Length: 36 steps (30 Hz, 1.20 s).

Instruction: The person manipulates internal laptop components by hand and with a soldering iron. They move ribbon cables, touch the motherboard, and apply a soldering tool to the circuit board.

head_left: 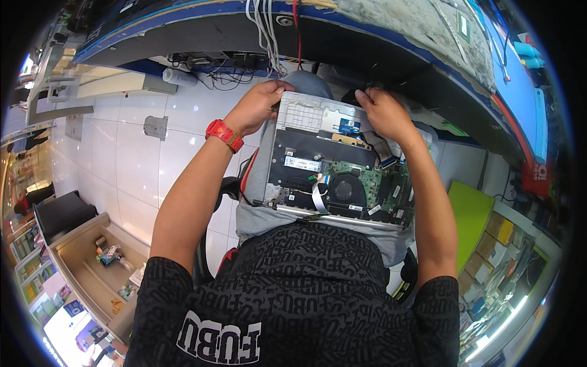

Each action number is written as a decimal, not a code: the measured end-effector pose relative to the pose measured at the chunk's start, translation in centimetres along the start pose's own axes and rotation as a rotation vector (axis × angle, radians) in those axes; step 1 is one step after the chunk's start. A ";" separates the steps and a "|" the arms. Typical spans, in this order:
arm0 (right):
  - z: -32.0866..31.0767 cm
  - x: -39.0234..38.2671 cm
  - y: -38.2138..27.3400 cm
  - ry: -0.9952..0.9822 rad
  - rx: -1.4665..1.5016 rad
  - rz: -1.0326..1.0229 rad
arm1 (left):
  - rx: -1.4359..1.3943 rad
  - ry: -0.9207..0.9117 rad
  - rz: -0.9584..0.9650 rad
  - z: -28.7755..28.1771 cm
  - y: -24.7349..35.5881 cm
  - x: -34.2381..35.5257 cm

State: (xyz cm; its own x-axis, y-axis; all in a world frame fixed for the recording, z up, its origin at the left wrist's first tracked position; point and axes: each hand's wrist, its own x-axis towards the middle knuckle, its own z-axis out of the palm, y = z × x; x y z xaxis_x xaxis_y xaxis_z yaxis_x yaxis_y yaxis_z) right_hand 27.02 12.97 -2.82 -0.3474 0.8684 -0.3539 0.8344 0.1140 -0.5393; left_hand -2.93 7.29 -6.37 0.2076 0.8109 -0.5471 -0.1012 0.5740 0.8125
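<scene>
An opened laptop (pixel 293 165) rests across my lap with its inner parts bare. A green circuit board (pixel 351 166), a round black fan (pixel 347 191), a slim storage stick (pixel 302 163) and a white ribbon cable (pixel 319 194) show inside it. My left hand (pixel 260 107) grips the laptop's far left corner, thumb and fingers closed. Over the far right edge curls my right hand (pixel 385 113), its fingers bent around the rim and partly hidden. Beneath its wrist runs a dark flat cable (pixel 384 150). A red watch (pixel 224 136) sits on my left wrist.
A workbench (pixel 367 46) stands just beyond my knees, with white cables (pixel 264 37) hanging over its edge. An open drawer (pixel 92 257) is at the lower left, near a black seat (pixel 61 217). On the right are a lime-green panel (pixel 468 223) and shelved boxes (pixel 489 244).
</scene>
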 end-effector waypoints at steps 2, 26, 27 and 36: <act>-0.3 -0.2 -0.2 0.011 0.064 -0.015 | -0.080 -0.016 -0.025 0.2 0.5 -0.4; -2.1 -1.9 -3.3 0.114 -0.049 0.009 | -0.439 -0.122 -0.092 1.3 1.3 -0.4; -2.3 -2.2 -3.5 0.098 -0.026 0.020 | -0.429 -0.166 -0.079 0.9 1.2 -0.2; -4.2 -6.3 -5.5 0.257 0.149 -0.175 | 0.459 -0.036 0.345 -1.6 -1.6 3.0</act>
State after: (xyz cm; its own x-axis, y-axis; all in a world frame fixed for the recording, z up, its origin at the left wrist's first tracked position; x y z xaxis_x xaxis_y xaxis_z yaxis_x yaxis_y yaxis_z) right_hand 26.38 8.92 5.57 -0.3444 0.9374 -0.0521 0.6938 0.2167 -0.6868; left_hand -3.66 8.95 -9.61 0.2711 0.9337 -0.2339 0.2619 0.1622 0.9514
